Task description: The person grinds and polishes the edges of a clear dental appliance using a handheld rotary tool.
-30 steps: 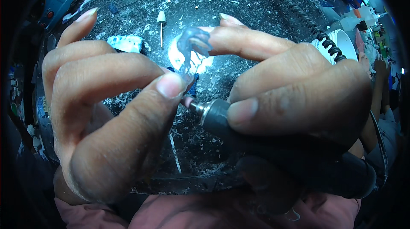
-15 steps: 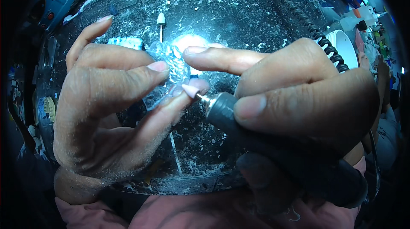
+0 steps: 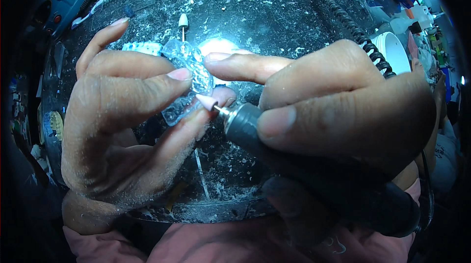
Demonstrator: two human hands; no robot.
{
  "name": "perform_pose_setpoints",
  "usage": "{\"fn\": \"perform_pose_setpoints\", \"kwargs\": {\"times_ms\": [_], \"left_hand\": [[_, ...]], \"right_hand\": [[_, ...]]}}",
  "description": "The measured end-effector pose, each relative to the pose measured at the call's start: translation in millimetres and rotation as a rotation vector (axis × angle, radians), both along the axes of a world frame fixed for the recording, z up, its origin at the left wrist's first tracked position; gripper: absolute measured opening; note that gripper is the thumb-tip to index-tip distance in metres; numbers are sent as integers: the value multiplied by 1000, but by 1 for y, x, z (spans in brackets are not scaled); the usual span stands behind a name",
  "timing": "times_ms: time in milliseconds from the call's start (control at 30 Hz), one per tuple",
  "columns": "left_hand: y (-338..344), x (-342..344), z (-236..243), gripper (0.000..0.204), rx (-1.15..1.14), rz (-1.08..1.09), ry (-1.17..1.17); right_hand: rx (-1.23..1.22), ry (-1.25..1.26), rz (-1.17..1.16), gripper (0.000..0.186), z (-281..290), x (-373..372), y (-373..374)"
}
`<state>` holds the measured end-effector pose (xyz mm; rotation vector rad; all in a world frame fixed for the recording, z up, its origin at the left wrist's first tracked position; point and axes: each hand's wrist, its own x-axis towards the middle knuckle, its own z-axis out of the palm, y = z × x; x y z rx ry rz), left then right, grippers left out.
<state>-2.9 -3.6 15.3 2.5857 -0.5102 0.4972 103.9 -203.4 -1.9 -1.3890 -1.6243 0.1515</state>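
Note:
A clear plastic dental aligner (image 3: 198,74) is pinched between the thumb and fingers of my left hand (image 3: 117,101), whose little finger sticks up. My right hand (image 3: 338,101) is wrapped round a dark rotary handpiece (image 3: 245,123). At its metal shank sits a pale pink cone-shaped grinding tip (image 3: 207,102), against or very close to the aligner's lower edge; contact is hard to tell. The right index finger reaches forward to the aligner's right side. Fine white dust coats my left palm and wrist.
Beyond the aligner lie a mounted pale bullet-shaped polishing bit (image 3: 183,21) and a blue-white dental model (image 3: 142,48). A coiled black cord (image 3: 338,13) runs down to a white tub (image 3: 392,49) at right. Two thin tools lie at the back of the dusty dark bench (image 3: 225,165).
My right hand, with the handpiece, has shifted slightly left. The cone tip has moved inward along the aligner, which has tilted a little in my left fingers.

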Motion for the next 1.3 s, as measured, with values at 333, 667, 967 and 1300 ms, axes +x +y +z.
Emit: {"fn": "perform_pose_setpoints", "kwargs": {"times_ms": [333, 667, 967, 1300], "left_hand": [[3, -1, -2, 26, -6, 20, 4], [-2, 1, -7, 31, -129, 68, -53], [2, -3, -7, 24, -29, 51, -4], [-2, -1, -6, 33, -97, 58, -46]], "right_hand": [[-61, -48, 159, 43, 0, 11, 10], [-80, -69, 203, 44, -2, 11, 11], [-75, -60, 214, 45, -6, 11, 13], [-70, -57, 223, 45, -6, 12, 12]]}}
